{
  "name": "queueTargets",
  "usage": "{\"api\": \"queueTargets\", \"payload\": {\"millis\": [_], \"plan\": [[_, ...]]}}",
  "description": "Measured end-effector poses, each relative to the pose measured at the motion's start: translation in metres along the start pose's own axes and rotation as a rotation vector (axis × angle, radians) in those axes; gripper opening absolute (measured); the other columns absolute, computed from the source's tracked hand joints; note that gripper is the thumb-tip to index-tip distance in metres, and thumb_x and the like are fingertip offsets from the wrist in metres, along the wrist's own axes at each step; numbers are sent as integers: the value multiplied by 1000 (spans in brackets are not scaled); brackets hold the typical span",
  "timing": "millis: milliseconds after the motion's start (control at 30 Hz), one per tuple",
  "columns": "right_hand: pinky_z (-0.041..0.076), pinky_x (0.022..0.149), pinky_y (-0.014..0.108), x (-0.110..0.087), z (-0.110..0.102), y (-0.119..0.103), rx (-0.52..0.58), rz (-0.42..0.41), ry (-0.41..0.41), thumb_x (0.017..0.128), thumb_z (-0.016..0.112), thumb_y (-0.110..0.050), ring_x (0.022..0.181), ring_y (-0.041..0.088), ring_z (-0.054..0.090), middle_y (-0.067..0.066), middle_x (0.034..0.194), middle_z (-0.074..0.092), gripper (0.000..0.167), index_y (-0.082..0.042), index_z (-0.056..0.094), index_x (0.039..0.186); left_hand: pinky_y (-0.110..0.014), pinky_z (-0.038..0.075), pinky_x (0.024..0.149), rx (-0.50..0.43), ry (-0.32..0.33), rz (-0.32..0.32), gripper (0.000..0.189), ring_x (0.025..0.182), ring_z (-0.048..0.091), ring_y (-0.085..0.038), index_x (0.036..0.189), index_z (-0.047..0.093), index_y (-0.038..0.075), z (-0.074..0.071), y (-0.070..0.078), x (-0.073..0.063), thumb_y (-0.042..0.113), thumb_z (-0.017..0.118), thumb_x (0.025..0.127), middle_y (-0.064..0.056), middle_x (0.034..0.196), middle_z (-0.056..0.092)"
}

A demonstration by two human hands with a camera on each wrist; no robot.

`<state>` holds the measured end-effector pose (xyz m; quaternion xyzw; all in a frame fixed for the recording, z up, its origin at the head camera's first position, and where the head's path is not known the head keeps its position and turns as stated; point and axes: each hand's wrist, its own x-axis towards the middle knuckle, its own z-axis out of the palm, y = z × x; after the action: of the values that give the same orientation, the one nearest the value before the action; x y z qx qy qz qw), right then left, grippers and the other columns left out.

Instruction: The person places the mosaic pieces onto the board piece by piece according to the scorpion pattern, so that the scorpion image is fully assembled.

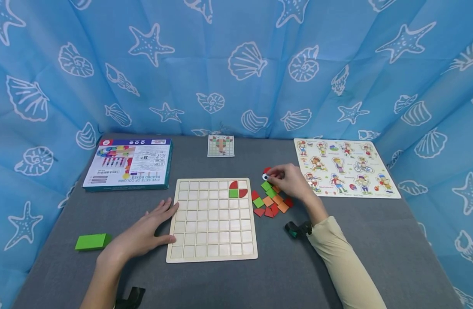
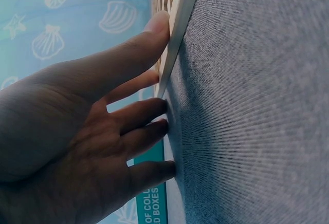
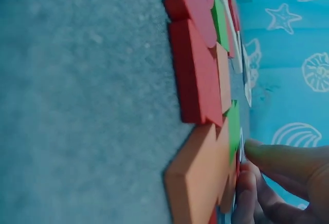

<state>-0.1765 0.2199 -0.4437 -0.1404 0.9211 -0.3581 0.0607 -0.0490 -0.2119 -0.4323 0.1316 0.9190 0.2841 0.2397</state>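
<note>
A square wooden grid board (image 1: pixel 201 225) lies in the middle, with two red quarter-round tiles (image 1: pixel 234 185) and a green square tile (image 1: pixel 233 193) in its upper right cells. My left hand (image 1: pixel 144 231) spreads its fingers along the board's left edge; in the left wrist view the thumb (image 2: pixel 157 29) touches the rim. At the far end of a loose pile of red, green and orange tiles (image 1: pixel 271 201), my right hand (image 1: pixel 292 182) pinches a white tile with a dark dot (image 1: pixel 265 177). The right wrist view shows thumb and fingers (image 3: pixel 277 157) low behind the pile, the tile mostly hidden.
A small pattern card (image 1: pixel 221 146) lies behind the board. To the left are a boxed toy (image 1: pixel 128 165) and a green block (image 1: pixel 92 242). A picture puzzle board (image 1: pixel 346 167) sits at the back right, and a blue shell-print curtain (image 1: pixel 228 64) hangs behind the table.
</note>
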Motion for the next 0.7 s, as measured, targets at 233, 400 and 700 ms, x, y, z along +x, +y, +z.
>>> {"api": "queueTargets", "payload": {"millis": [233, 400, 700], "plan": [[50, 63, 24, 7, 3, -6, -61, 38, 30, 98, 81, -15, 67, 12, 63, 12, 88, 78, 14, -2, 82, 104, -84, 17, 125, -4, -1, 0, 94, 167, 15, -52, 171, 34, 9, 0, -1, 0, 36, 83, 95, -26, 180, 20], [51, 66, 27, 11, 2, -8, -85, 56, 12, 96, 82, -16, 71, 15, 63, 12, 90, 77, 15, -3, 82, 105, -84, 17, 125, -3, 2, 2, 94, 167, 15, -52, 171, 34, 9, 0, 0, 0, 36, 84, 95, -26, 180, 20], [50, 65, 26, 14, 0, -8, -129, 54, -14, 96, 82, -17, 71, 16, 64, 13, 90, 78, 19, 0, 82, 104, -83, 18, 126, 1, -3, 2, 94, 167, 16, -52, 171, 34, 9, -1, 1, 0, 35, 84, 95, -26, 180, 20]]}}
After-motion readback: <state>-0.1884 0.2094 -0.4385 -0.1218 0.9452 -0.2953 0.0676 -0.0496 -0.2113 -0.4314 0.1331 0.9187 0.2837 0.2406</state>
